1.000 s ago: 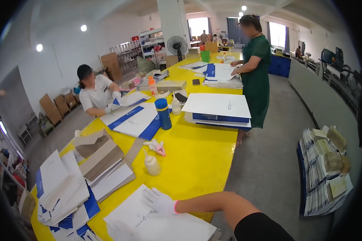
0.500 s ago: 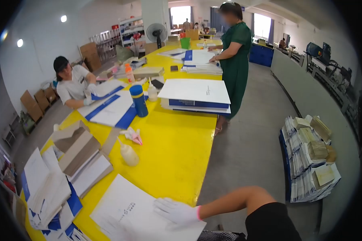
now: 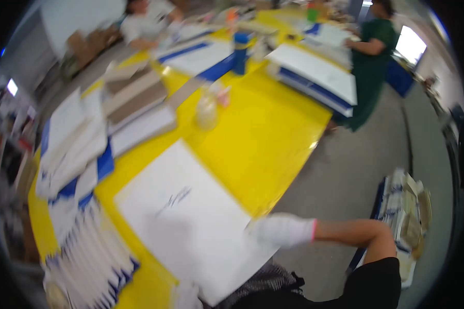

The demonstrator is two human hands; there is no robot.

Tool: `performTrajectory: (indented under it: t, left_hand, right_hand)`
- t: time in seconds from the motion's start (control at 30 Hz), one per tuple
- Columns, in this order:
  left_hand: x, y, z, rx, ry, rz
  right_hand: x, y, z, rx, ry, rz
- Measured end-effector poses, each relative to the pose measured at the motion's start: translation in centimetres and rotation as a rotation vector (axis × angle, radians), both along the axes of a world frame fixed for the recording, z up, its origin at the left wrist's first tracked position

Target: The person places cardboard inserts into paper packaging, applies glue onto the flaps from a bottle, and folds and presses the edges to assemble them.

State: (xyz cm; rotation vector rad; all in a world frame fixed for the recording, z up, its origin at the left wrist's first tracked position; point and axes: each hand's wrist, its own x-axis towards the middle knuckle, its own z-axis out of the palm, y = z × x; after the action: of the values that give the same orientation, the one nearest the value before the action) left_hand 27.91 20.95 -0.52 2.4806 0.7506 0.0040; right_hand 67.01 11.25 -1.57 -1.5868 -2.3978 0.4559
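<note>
A large white sheet or flat bag (image 3: 191, 221) with dark printing lies on the yellow table (image 3: 263, 139) in front of me. My right hand (image 3: 282, 230), in a white glove with a pink cuff, is at its right edge; motion blur smears the fingers. My left hand (image 3: 186, 294), also white-gloved, is low in the view beside the sheet's near corner, blurred and partly cut off. To the left stands a row of folded white and blue bags (image 3: 95, 252). A glue bottle (image 3: 206, 110) stands beyond the sheet.
White and blue bags (image 3: 69, 141) and a grey-brown cardboard piece (image 3: 136, 95) lie at the left. Farther off are a blue bottle (image 3: 240, 53) and a white stack (image 3: 314, 74). Two people work across the table. More stacks (image 3: 397, 221) stand on the floor at right.
The view has swung down and turned. My right hand has moved from the sheet's middle to its right edge. My left hand has moved off the printed area to the near corner.
</note>
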Motion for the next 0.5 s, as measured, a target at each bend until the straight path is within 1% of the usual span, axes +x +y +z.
performTrajectory:
  t: [0.03,0.07,0.13,0.17,0.23,0.27,0.33,0.37,0.43,0.47,0.5]
  left_hand:
    - [0.0,1.8,0.6,0.064,-0.048,-0.106]
    - [0.9,3.9,2.2,0.131,-0.098,-0.209]
    - [2.1,6.6,1.4,0.431,-0.186,-0.227]
    - [2.1,7.0,1.0,0.426,-0.165,-0.193]
    - [1.8,7.4,0.3,0.28,-0.218,-0.201]
    - [2.0,6.9,0.8,0.265,-0.208,-0.183]
    - [2.7,5.9,2.5,0.209,-0.028,-0.156]
    - [2.8,5.6,2.4,0.194,-0.025,-0.151]
    - [2.7,4.7,2.0,0.285,0.021,-0.068]
    - [2.7,4.4,1.5,0.27,0.02,-0.072]
    - [2.6,4.2,1.1,0.387,0.044,-0.048]
  right_hand:
    - [1.6,0.8,0.0,0.137,-0.031,0.066]
    - [2.5,2.5,1.4,0.284,-0.056,0.114]
    - [2.6,4.7,3.2,0.352,-0.135,0.194]
    - [2.4,4.7,3.3,0.35,-0.115,0.229]
    - [2.5,4.8,3.4,0.329,-0.134,0.201]
    - [2.5,4.7,3.2,0.315,-0.121,0.217]
    - [2.3,4.3,2.5,0.239,-0.035,0.145]
    - [2.2,4.4,2.1,0.224,-0.03,0.15]
    - [2.2,4.2,1.2,0.263,-0.013,0.085]
    - [2.2,3.9,0.9,0.248,-0.014,0.081]
    - [2.4,3.7,0.7,0.286,-0.004,0.062]
